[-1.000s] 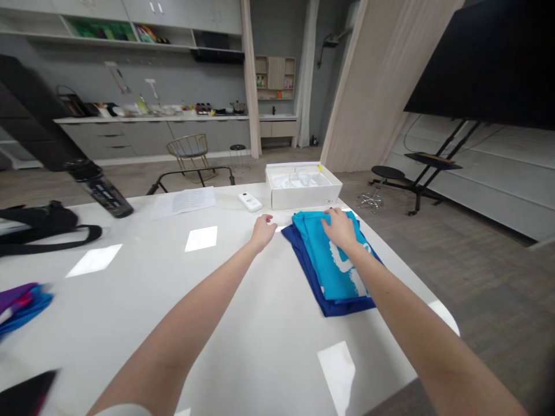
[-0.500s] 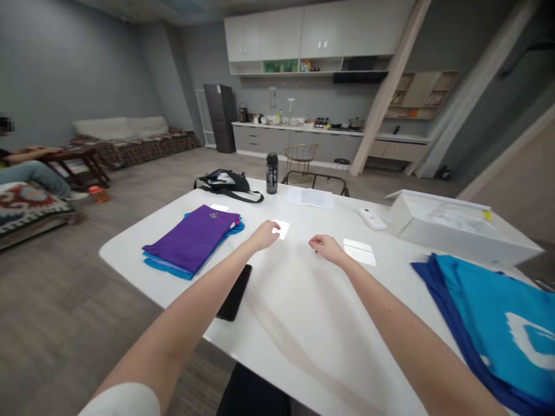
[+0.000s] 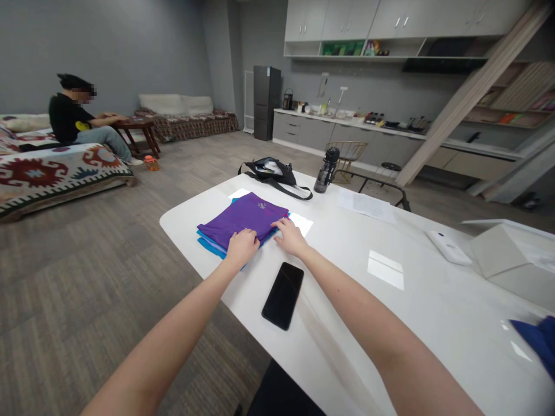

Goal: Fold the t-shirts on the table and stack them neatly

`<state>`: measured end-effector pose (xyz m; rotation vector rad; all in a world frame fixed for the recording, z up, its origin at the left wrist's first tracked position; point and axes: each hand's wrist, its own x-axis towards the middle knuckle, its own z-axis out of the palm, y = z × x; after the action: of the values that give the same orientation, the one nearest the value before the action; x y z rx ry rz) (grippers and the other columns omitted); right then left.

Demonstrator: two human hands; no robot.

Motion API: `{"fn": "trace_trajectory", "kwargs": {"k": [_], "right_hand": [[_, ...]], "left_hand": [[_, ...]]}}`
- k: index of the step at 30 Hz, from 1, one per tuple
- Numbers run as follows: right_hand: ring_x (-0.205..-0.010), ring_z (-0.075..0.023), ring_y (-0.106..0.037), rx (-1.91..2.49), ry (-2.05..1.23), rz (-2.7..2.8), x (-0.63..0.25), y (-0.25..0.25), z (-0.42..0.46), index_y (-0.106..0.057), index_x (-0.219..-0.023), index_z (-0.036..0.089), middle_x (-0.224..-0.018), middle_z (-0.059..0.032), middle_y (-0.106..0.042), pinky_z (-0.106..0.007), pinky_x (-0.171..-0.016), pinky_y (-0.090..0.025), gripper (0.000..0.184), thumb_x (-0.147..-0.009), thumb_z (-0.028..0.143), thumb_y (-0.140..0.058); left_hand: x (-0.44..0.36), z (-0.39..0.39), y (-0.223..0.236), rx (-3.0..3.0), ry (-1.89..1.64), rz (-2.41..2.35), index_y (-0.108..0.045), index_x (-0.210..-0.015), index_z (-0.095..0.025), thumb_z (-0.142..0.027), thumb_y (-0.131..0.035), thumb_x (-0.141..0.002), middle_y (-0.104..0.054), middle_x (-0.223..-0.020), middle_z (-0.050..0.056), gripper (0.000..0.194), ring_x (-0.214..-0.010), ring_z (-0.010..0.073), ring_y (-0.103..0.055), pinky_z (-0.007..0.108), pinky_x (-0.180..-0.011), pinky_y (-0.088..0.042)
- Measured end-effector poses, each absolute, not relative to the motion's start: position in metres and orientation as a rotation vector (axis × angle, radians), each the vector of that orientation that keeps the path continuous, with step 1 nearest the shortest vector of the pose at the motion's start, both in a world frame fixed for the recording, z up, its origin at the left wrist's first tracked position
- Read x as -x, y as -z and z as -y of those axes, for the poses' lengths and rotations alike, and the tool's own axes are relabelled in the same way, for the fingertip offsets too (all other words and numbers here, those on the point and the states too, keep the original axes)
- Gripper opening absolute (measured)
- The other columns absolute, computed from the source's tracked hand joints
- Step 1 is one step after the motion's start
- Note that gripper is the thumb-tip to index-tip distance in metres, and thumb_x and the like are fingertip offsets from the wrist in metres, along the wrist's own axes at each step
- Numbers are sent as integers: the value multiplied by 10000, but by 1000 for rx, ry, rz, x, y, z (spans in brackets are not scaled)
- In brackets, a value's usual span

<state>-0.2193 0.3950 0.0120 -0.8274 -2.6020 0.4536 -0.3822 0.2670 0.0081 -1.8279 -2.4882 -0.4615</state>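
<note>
A folded purple shirt [image 3: 249, 216] lies on top of folded blue cloth [image 3: 211, 245] at the left end of the table. My left hand [image 3: 243, 245] rests on the near edge of the purple shirt, fingers bent over the fabric. At the stack's right edge is my right hand [image 3: 290, 236], thumb and fingers apart, fingertips touching the cloth. Neither hand visibly lifts the fabric. A black phone [image 3: 282, 296] lies on the table just below both hands.
Behind the stack sit a black bag [image 3: 272, 171] with its strap and a dark bottle [image 3: 326, 170]. Papers [image 3: 366, 205], a white device [image 3: 448, 247] and a white box [image 3: 511, 260] line the far side. Dark blue cloth [image 3: 537, 341] is at right. A person [image 3: 65, 118] sits far left.
Both hands have moved left from the middle of the table to the folded purple shirt. The view has turned left, bringing the seated person fully into sight.
</note>
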Motion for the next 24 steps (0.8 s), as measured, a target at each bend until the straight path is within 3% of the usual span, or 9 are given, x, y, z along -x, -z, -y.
{"fn": "trace_trajectory", "kwargs": {"k": [3,6,9,12,16,21,24], "right_hand": [[-1359,-325,-428,755,-331,2655,244,-13,-395,-678,-1218,262,-1451,-118,-535,-551,-1062,-369,315,-912,200,-628],[-1322,-307,-473,750,-342,2631,261,-17,-401,-707,-1100,247,-1401,-103,-588,-538,-1070,-355,219,-937,193,-571],[-1253,-289,-528,778,-385,2574,272,-26,-406,-682,-1033,232,-1297,-86,-652,-491,-1065,-365,208,-911,150,-535],[-1070,-274,-609,841,-429,2492,278,-44,-408,-628,-1076,226,-1109,-84,-713,-438,-1013,-397,277,-897,103,-456],[-865,-293,-627,981,-475,2252,270,-75,-412,-556,-1191,224,-928,-82,-707,-392,-852,-439,338,-923,138,-370],[-893,-286,-629,911,-503,2025,246,-118,-417,-548,-1149,218,-950,-79,-697,-364,-831,-439,286,-937,206,-356],[-903,-268,-634,844,-523,2038,227,-141,-412,-554,-1134,226,-960,-65,-701,-347,-836,-438,278,-938,224,-356]], "left_hand": [[382,-271,-16,1713,525,2563,-666,-1048,-202,-279,-370,-1005,-709,-1050,128,309,-961,303,-699,432,-886,-505],[383,-273,-26,1658,636,2557,-609,-1163,-209,-296,-329,-1033,-697,-1083,118,321,-922,288,-699,394,-826,-500],[383,-270,-35,1712,664,2460,-574,-1198,-217,-288,-296,-1047,-677,-1098,118,324,-993,276,-677,370,-840,-484],[382,-267,-42,1707,556,2412,-558,-1223,-212,-236,-371,-1005,-653,-1115,126,288,-1060,291,-641,389,-870,-484],[385,-264,-46,1584,438,2489,-485,-1366,-200,-157,-473,-897,-613,-1220,151,471,-1123,323,-601,424,-878,-503],[377,-271,-53,1467,640,2533,-356,-1505,-187,-304,-554,-884,-501,-1421,181,662,-1239,355,-541,438,-897,-530],[360,-285,-57,1529,765,2483,-360,-1507,-188,-340,-572,-887,-511,-1426,178,673,-1243,344,-556,419,-908,-531]]}}
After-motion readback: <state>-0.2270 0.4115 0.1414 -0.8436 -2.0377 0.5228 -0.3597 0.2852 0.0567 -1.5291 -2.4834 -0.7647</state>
